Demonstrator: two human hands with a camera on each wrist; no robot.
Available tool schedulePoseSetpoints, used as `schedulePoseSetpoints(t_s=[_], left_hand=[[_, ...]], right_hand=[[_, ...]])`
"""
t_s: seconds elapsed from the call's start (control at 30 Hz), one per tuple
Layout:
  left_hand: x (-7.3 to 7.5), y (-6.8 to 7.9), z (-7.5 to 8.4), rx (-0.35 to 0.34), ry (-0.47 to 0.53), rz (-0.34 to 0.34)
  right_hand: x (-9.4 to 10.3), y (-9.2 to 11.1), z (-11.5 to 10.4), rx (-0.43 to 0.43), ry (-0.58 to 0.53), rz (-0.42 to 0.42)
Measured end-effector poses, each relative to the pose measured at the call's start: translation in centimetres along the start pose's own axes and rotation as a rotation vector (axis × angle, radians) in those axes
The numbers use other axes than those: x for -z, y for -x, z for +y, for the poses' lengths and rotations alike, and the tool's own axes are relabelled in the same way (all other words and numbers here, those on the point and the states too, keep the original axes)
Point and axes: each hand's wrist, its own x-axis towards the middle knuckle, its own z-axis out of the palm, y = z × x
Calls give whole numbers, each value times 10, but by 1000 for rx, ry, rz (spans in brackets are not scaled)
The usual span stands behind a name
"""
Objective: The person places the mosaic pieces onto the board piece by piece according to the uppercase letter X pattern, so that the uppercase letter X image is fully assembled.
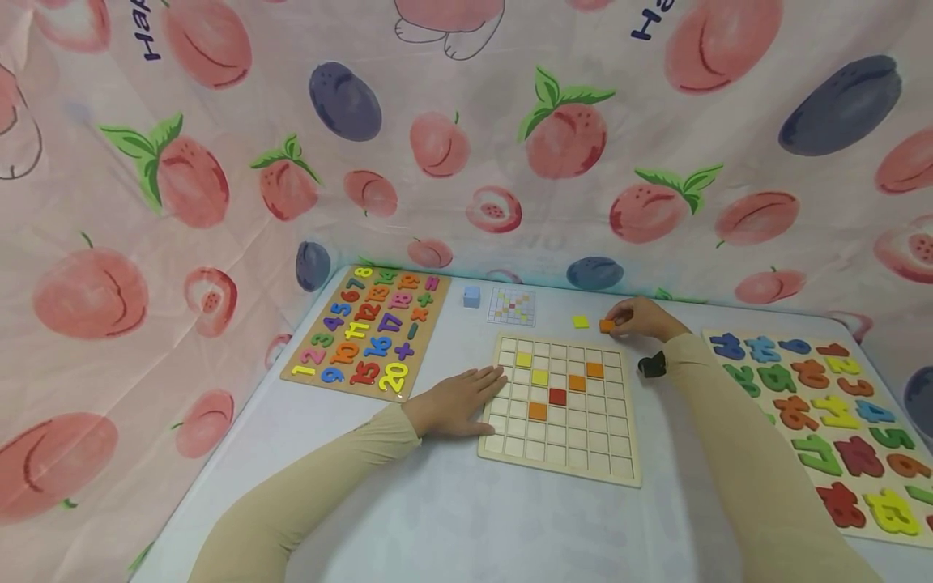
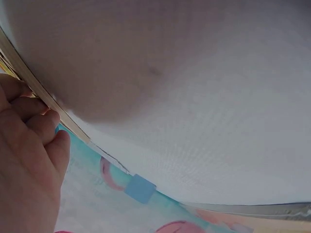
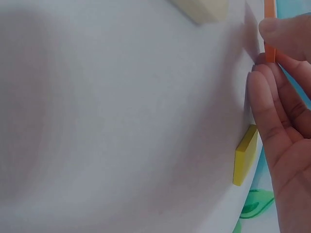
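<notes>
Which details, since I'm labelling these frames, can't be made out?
Head view:
Small white paper grid: too small to read fully.
Pale square wooden grid board: left hand partly covers its left edge.
Pale rectangular numeral board: beige sleeve and picture's right edge hide parts.
Right wrist view:
Orange square tile: right hand and picture's top edge hide parts.

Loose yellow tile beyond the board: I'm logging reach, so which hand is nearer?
Right. The right hand is just right of the yellow tile, pinching an orange tile; the left hand is farther, to its left, touching the board.
</notes>
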Motion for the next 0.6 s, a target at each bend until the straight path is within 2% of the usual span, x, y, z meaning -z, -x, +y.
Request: schedulePoseSetpoints(t_s=[0.2, 0.6], left_hand=[[-2, -1, -1, 1, -10, -1], [-1, 0, 0, 6, -6, -2]], right_hand=[[-1, 1, 0, -19, 4, 7], [-1, 4, 1, -6, 21, 33]])
